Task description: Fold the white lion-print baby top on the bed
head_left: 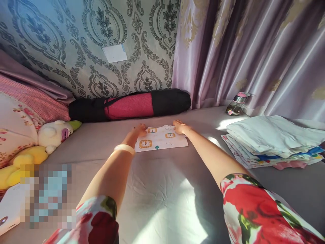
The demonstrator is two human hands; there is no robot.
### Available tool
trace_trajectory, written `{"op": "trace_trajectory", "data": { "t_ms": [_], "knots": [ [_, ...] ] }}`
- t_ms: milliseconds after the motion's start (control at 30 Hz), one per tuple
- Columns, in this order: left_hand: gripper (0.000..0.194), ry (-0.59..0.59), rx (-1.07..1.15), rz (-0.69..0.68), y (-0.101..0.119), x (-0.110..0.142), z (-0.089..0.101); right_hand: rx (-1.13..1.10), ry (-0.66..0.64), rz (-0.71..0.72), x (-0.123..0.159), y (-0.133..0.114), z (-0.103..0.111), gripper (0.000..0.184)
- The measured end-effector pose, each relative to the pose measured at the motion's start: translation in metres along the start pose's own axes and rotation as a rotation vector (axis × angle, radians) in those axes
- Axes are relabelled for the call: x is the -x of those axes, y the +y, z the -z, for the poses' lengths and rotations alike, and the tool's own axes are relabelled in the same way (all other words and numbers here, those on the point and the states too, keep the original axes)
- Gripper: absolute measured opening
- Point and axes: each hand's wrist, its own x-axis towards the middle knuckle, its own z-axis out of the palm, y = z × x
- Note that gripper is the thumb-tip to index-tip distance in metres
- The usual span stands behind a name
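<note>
A small white shirt with orange lion faces, cloud outlines and a green arrow-like mark lies flat on the grey bed sheet. It looks folded into a rough rectangle, with its straight edge towards me. My left hand pinches its far left corner, the fingertips partly hidden behind the cloth. At the far right corner, my right hand has its fingers closed on the fabric. Both arms reach straight forward, and a pale bangle circles my left wrist.
A black and red rolled bag lies along the wall. To the right are a stack of folded clothes and a bottle by the curtain. Plush toys and a pink floral pillow sit at left, beside a blurred patch.
</note>
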Motion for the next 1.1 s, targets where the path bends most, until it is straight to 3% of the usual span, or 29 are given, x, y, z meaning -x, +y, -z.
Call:
{"op": "trace_trajectory", "data": {
  "t_ms": [67,167,267,333,433,500,633,867,1100],
  "knots": [
    [0.028,-0.054,-0.072,0.018,0.005,0.009,0.006,-0.014,0.013,-0.004,0.009,-0.001,0.004,0.038],
    [0.038,-0.043,-0.126,0.017,0.014,0.02,0.024,-0.039,0.068,0.022,0.02,0.001,0.015,0.035],
    [0.04,-0.022,-0.228,0.007,0.023,0.026,0.054,-0.012,0.197,0.154,0.026,0.006,0.033,0.032],
    [0.029,-0.018,-0.294,0.003,0.027,0.03,0.076,0.03,0.27,0.244,0.028,0.01,0.048,0.03],
    [0.024,0.129,-0.322,-0.065,0.031,0.041,0.102,0.044,0.395,0.294,0.037,0.015,0.066,0.029],
    [0.028,0.247,-0.303,-0.113,0.033,0.051,0.109,0.046,0.497,0.321,0.046,0.017,0.07,0.031],
    [0.036,0.372,-0.241,-0.203,0.032,0.078,0.09,0.108,0.589,0.366,0.071,0.02,0.049,0.037],
    [0.042,0.293,-0.227,-0.304,0.02,0.129,0.021,0.209,0.467,0.389,0.11,0.029,-0.018,0.035],
    [0.046,0.282,-0.186,-0.339,0.013,0.158,-0.004,0.212,0.411,0.415,0.124,0.035,-0.043,0.034]
  ]
}}
